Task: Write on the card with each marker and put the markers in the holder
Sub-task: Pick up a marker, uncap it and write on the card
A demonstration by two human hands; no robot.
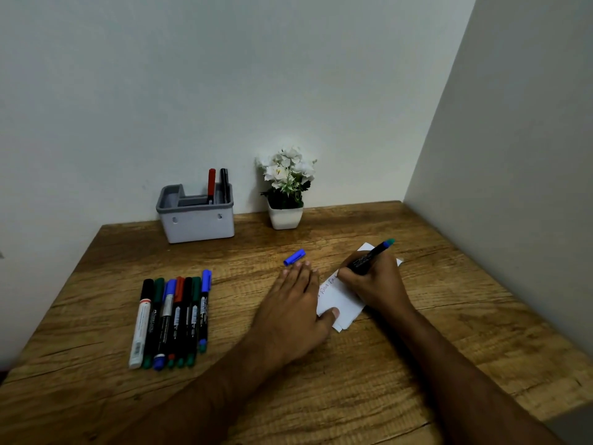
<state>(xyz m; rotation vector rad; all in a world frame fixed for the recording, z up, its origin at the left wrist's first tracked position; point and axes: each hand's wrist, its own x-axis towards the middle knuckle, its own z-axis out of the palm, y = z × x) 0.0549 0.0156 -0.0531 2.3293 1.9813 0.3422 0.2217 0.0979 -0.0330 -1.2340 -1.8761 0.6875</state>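
A white card (340, 304) lies on the wooden table (321, 396), with some handwriting along its left side. My left hand (293, 303) lies flat on the card's left edge, thumb pressing the paper. My right hand (373, 282) grips a black marker (372, 253) with a blue and teal end, its tip down on the card. The marker's blue cap (294, 257) lies loose just beyond my left fingertips. A row of several capped markers (175, 319) lies at the left. The grey holder (196, 213) at the back holds a red marker (211, 185) and a black marker (224, 184).
A white pot of white flowers (285, 187) stands against the back wall, right of the holder. A wall closes in the table's right side. The table's near right corner ends at about (558, 415).
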